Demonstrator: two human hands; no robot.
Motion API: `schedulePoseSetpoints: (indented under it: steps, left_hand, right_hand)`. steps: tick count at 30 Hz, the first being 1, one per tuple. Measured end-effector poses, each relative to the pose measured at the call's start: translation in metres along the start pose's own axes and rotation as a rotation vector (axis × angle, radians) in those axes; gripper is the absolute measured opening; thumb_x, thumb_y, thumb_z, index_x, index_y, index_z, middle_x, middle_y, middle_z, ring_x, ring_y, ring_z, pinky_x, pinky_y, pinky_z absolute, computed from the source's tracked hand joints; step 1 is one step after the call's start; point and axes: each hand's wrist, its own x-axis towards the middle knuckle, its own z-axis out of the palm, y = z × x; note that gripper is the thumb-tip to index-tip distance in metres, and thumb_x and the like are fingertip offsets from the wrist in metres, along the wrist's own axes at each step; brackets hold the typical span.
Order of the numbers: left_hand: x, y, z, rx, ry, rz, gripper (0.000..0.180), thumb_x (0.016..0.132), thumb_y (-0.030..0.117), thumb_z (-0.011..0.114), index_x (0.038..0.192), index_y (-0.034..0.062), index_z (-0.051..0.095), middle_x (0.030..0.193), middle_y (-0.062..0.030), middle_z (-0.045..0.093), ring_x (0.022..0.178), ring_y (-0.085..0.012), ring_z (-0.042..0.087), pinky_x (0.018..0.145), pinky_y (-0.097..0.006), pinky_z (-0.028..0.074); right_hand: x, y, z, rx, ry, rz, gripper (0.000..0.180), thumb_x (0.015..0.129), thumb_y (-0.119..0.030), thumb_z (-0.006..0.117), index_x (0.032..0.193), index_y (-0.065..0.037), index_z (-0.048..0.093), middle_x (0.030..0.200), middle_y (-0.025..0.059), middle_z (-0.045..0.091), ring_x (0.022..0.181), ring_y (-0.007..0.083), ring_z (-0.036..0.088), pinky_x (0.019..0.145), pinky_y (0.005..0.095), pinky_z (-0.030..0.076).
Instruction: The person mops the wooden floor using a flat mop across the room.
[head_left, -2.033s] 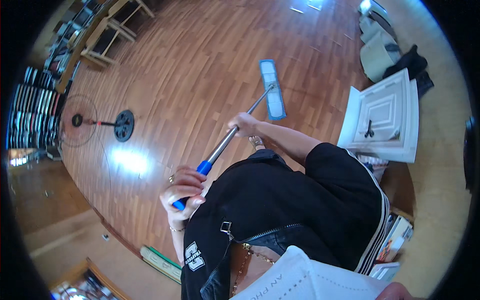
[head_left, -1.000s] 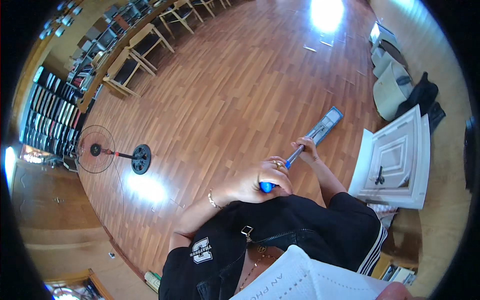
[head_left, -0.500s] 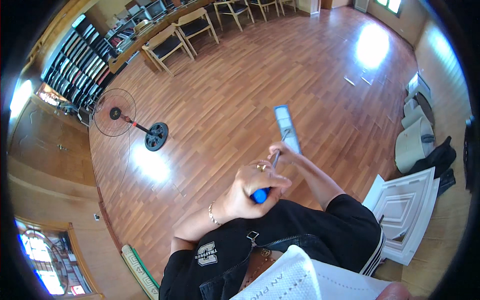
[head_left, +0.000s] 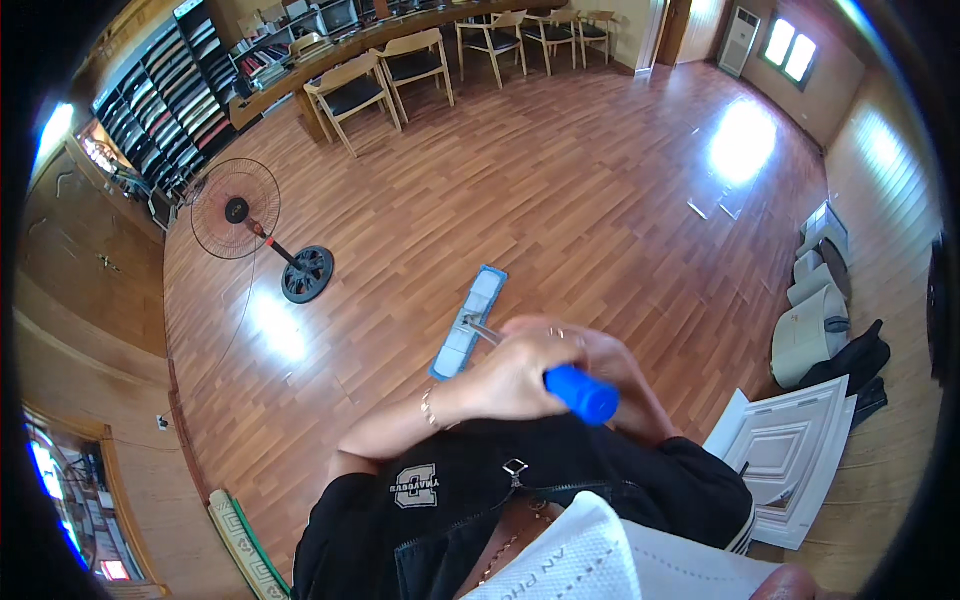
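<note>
My left hand (head_left: 518, 378), with a bracelet at its wrist, is closed around the top of a flat mop's handle. The handle's blue end grip (head_left: 582, 393) sticks out to the right of that fist. Farther down the metal pole, my right hand (head_left: 598, 352) is wrapped around it, partly hidden behind the left. The mop head (head_left: 480, 293), a pale plate edged by a blue pad, lies on the wood-look floor (head_left: 400, 230) in front of me, slanting from near left to far right.
A standing fan (head_left: 307, 274) is on the left, its cord trailing along the floor. Wooden chairs (head_left: 352, 95) line a long desk at the back. Beige cushioned items (head_left: 805, 340) and a white panelled board (head_left: 790, 455) are by the right wall. A rolled mat (head_left: 240, 545) lies near left.
The mop head has swung left and toward me, and its slant has reversed. My left hand and the blue grip have shifted right, with my hands now overlapping in view.
</note>
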Motion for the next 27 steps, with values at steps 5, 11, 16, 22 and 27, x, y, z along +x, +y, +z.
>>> schedulePoseSetpoints:
  steps: [5,11,16,22,27]
  left_hand:
    - [-0.020,-0.110,0.016,0.140,-0.074,-0.231,0.027,0.072,0.024,0.071,0.073,0.0028,0.054,0.069,-0.0161,0.059,0.067,-0.0360,0.058,0.059,-0.045,0.042]
    - [-0.046,-0.193,0.026,0.016,-0.342,-0.439,0.038,0.075,0.035,0.073,0.072,0.0030,0.052,0.072,-0.0151,0.057,0.071,-0.0348,0.057,0.063,-0.045,0.043]
    - [-0.110,-0.266,0.048,0.256,-0.218,-0.388,0.034,0.076,0.039,0.072,0.074,0.0082,0.057,0.077,-0.0112,0.061,0.081,-0.0329,0.060,0.066,-0.045,0.046]
    - [-0.142,-0.261,0.055,0.348,-0.002,-0.480,0.023,0.076,0.032,0.069,0.077,0.0122,0.057,0.079,-0.0079,0.061,0.084,-0.0304,0.060,0.066,-0.048,0.043]
    - [-0.183,-0.226,0.037,0.371,0.082,-0.583,0.020,0.074,0.028,0.069,0.077,0.0124,0.057,0.079,-0.0076,0.061,0.085,-0.0308,0.060,0.067,-0.049,0.041]
  right_hand:
    - [-0.011,-0.077,0.042,-0.519,0.100,-0.931,0.065,0.072,-0.047,0.077,0.118,-0.004,0.060,0.120,0.0196,0.059,0.114,0.0333,0.057,0.097,0.0491,0.042]
    - [-0.020,-0.068,0.078,-1.015,0.642,-0.934,0.037,0.084,-0.038,0.068,0.073,-0.004,0.061,0.076,0.0130,0.066,0.074,0.0278,0.067,0.065,0.0374,0.053]
    - [-0.013,-0.051,0.092,-0.912,0.629,-1.057,0.044,0.091,-0.041,0.060,0.066,-0.006,0.053,0.062,0.0078,0.061,0.056,0.0198,0.063,0.052,0.0314,0.051]
    - [0.001,-0.061,0.089,-1.031,0.303,-1.145,0.046,0.091,-0.046,0.056,0.066,-0.008,0.050,0.059,0.0045,0.059,0.052,0.0155,0.062,0.047,0.0295,0.051]
    - [0.022,-0.072,0.085,-0.830,0.012,-1.148,0.042,0.090,-0.043,0.059,0.070,-0.007,0.053,0.067,0.0066,0.063,0.060,0.0174,0.065,0.051,0.0311,0.053]
